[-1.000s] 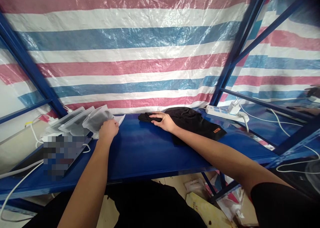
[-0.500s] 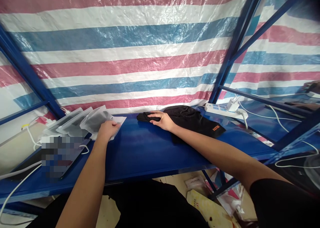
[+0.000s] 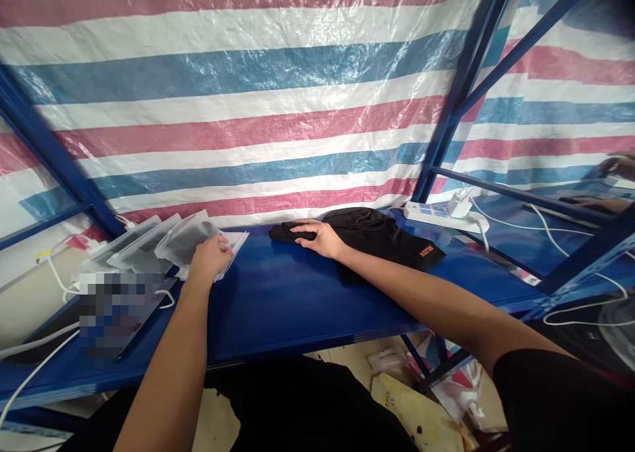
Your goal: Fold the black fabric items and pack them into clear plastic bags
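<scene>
On the left side of the blue shelf (image 3: 278, 300), my left hand (image 3: 211, 257) is at a stack of white, partly see-through plastic bags (image 3: 232, 253). Its fingers are curled and pinched at the top of the stack, and the hand hides part of it. Near the shelf's back edge, my right hand (image 3: 322, 238) grips a small folded black cloth bundle (image 3: 282, 232), its fingers over the top and its thumb in front. A larger black cloth item (image 3: 377, 233) with orange lettering lies flat beside and partly behind my right wrist.
Frosted bags with dark contents (image 3: 143, 240) lean in a row at the left. Before them is a tablet-like device (image 3: 149, 313), partly blurred out, with white cables. A white power strip (image 3: 436, 215) sits back right. Blue posts (image 3: 449, 124) and striped sheeting (image 3: 258, 128) enclose the shelf.
The fingers of my left hand have shifted slightly left and up over the bag stack. My right hand still grips the black bundle. The whole view has moved a little.
</scene>
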`<state>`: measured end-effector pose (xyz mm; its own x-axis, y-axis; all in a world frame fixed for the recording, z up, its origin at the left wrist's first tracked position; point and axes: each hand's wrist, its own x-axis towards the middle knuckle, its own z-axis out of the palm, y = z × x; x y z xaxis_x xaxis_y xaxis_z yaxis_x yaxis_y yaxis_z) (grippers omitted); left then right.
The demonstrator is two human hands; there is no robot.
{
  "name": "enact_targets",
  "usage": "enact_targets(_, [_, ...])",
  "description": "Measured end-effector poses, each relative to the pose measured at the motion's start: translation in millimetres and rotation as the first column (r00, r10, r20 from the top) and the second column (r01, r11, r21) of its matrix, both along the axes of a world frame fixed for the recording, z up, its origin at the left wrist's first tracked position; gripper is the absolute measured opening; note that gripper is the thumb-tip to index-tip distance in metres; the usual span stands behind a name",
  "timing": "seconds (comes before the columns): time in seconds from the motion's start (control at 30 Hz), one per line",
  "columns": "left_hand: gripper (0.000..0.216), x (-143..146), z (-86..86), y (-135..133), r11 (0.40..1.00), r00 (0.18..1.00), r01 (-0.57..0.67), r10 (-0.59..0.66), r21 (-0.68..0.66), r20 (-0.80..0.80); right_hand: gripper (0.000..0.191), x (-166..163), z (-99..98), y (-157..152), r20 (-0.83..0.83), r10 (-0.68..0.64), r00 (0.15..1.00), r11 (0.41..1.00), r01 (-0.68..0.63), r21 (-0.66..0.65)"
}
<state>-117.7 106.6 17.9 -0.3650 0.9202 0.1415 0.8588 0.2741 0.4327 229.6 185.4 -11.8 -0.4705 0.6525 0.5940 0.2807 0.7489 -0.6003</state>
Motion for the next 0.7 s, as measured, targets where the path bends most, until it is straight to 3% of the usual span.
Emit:
enact_targets(0.1, [0.044, 1.1, 2.7, -2.7, 0.999, 1.0, 0.014, -0.014, -0.047, -0.011, 0.036, 0.1, 1.0, -1.3, 0.0, 0.001, 1.0, 1.0, -0.001, -0.006])
enact_targets(0.27, [0.024, 3.7, 10.3, -7.0, 0.991, 0.988, 0.016, -0.036, -0.132, -0.153, 0.036, 0.4, 0.0, -0.2, 0.0, 0.0, 1.0, 1.0, 0.0, -0.001])
enact_targets(0.43, [0.03, 4.0, 12.3, -8.2, 0.998, 0.961, -0.057, 0.049, -0.023, -0.272, 0.036, -0.1, -1.0, 1.0, 0.0, -0.003, 1.0, 1.0, 0.003, 0.018])
enact_targets(0.7, [0.019, -1.8, 17.0, -8.3, 0.991, 0.98, -0.111, 0.122, 0.075, -0.157, 0.035, -1.1, -0.3, 0.2, -0.007, -0.011, 1.0, 1.0, 0.011, 0.014])
